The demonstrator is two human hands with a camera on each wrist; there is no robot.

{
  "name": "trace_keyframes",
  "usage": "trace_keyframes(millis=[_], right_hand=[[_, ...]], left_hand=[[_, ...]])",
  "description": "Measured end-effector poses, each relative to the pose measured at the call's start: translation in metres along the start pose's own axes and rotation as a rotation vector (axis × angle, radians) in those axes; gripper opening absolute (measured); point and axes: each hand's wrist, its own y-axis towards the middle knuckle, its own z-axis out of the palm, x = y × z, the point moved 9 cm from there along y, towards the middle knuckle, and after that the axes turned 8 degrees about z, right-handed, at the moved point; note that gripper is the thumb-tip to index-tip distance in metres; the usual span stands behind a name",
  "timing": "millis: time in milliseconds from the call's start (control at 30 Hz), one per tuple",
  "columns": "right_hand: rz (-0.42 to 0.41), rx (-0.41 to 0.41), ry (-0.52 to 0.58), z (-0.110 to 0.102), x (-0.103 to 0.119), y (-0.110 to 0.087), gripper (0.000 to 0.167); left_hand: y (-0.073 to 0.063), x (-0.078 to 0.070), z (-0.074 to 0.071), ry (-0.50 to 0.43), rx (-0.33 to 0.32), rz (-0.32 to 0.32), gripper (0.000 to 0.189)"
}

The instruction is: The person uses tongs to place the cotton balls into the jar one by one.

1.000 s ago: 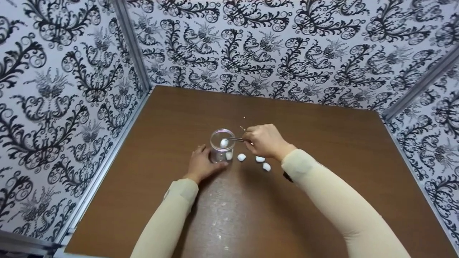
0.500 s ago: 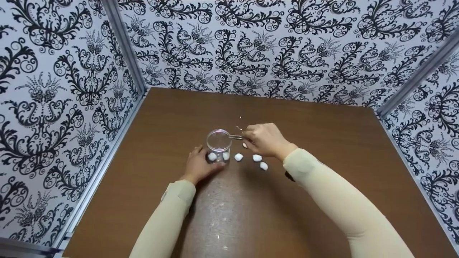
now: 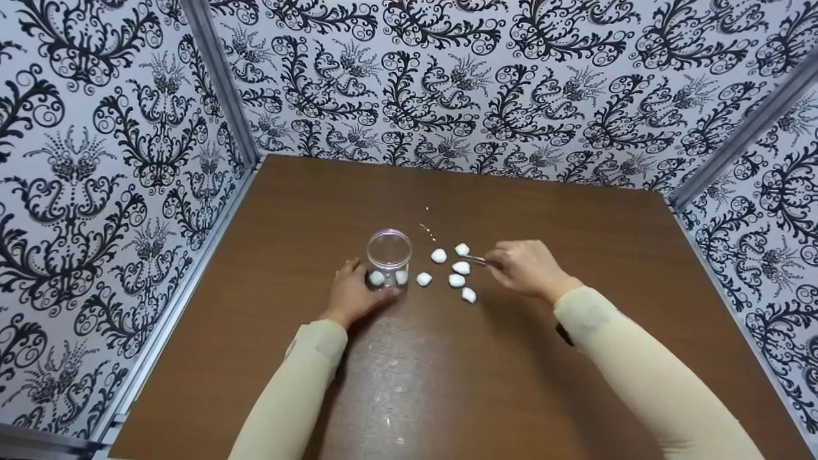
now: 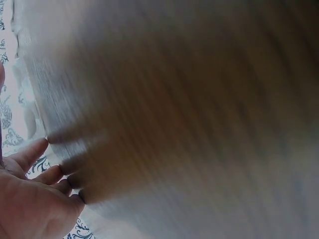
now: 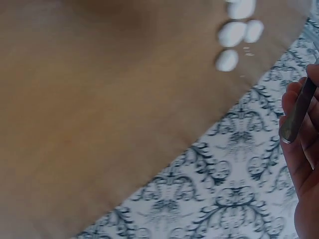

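My left hand (image 3: 354, 294) holds a clear round jar (image 3: 390, 266) between thumb and fingers, the jar upright on the table. Inside, low down, a white cotton ball (image 3: 377, 278) and a second cotton ball (image 3: 401, 277) show through the wall. In the left wrist view, fingertips (image 4: 55, 172) of that hand reach the tabletop. My right hand (image 3: 527, 267) pinches metal tweezers (image 3: 474, 260), whose tips are right at a cotton ball (image 3: 462, 250). The tweezers' rounded end (image 5: 290, 130) lies along the fingers in the right wrist view.
More cotton balls lie loose right of the jar, including one nearest it (image 3: 424, 279) and another at the front (image 3: 469, 295). Tiny white specks (image 3: 428, 230) dot the brown table (image 3: 307, 211) beyond. Patterned walls (image 3: 447, 83) enclose the table's back and sides.
The cotton ball held by the tweezers over the jar dropped inside. My right hand then moved right with the tweezers, from the jar's mouth to the loose balls. The left hand stayed at the jar.
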Motion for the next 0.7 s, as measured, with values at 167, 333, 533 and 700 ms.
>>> trace_keyframes(millis=[167,333,533,700], right_hand=[[0.017,0.052,0.007,0.012,-0.009,-0.026,0.008],[0.025,0.087,0.016,0.02,-0.009,-0.045,0.008],[0.053,0.133,0.029,0.03,-0.01,-0.059,0.008],[0.073,0.136,0.036,0.032,-0.011,-0.066,0.008]], left_hand=[[0.001,0.005,0.003,0.017,0.012,0.0,0.086],[0.002,0.006,0.005,0.007,0.019,0.0,0.087],[0.002,0.008,0.005,-0.012,0.028,-0.018,0.089],[0.001,0.008,0.005,-0.017,0.022,-0.018,0.09]])
